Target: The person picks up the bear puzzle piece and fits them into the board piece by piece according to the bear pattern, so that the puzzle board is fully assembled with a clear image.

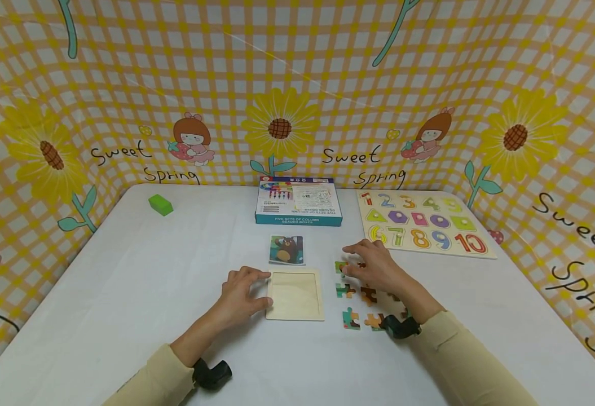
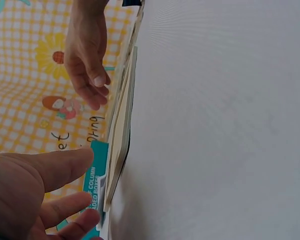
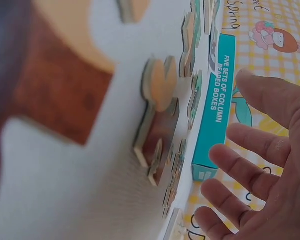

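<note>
A square wooden puzzle tray [image 1: 295, 296] with a shallow recess lies flat on the white table. My left hand [image 1: 238, 294] is at its left edge, thumb and forefinger apart, their tips at or very near the rim. To the right of the tray, several jigsaw pieces in brown, green and teal lie in rows, among them a teal corner piece [image 1: 350, 319] and a brown piece [image 3: 160, 117]. Over the far rows hovers my right hand [image 1: 375, 266], fingers spread and holding nothing; it partly hides some pieces. Behind the tray lies a bear picture [image 1: 286, 250].
A teal-sided box [image 1: 298, 220] stands at the back middle. Back right is a wooden number board [image 1: 419, 223] with coloured digits and shapes. A green block [image 1: 161, 204] sits far left. Checked yellow cloth [image 1: 338, 96] walls the table's back and sides.
</note>
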`<state>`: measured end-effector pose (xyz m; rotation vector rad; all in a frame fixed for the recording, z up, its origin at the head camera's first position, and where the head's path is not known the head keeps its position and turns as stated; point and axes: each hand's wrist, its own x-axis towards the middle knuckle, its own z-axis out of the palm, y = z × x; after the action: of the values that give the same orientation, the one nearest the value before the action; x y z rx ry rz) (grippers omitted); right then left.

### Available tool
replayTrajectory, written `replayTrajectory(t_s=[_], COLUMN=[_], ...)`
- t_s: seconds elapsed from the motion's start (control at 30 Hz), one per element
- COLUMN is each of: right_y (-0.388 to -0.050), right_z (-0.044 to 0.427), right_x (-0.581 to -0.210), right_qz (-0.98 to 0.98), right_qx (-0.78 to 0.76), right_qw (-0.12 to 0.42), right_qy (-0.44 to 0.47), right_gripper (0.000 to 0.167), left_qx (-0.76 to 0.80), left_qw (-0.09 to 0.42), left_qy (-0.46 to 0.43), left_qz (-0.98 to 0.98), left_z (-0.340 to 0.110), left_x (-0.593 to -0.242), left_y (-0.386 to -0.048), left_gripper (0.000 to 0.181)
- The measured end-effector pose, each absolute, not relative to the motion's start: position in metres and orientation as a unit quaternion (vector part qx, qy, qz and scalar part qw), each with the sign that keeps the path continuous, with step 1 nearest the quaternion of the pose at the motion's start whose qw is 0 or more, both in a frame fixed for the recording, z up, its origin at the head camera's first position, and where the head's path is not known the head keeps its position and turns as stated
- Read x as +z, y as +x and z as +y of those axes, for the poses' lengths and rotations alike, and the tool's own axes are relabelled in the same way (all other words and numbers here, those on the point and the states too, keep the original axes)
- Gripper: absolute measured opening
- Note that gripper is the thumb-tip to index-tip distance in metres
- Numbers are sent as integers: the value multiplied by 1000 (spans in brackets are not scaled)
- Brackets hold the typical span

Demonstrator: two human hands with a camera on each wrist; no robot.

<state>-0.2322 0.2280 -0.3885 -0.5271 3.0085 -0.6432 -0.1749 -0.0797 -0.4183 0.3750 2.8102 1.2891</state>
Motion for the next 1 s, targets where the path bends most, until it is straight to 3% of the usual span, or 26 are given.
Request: replayTrajectory(t_s=[1.0], right_y=[-237], right_z=[231], right_x=[-394], right_qz=[969], right_qx=[-190], right_qw=[49], right_qy=[-149], right_gripper=[35], left_qx=[390], left_qw=[-5], left_qy=[150], left_qz=[908], left_z=[-81], left_x=[-429], left_y=[-176], left_gripper=[42])
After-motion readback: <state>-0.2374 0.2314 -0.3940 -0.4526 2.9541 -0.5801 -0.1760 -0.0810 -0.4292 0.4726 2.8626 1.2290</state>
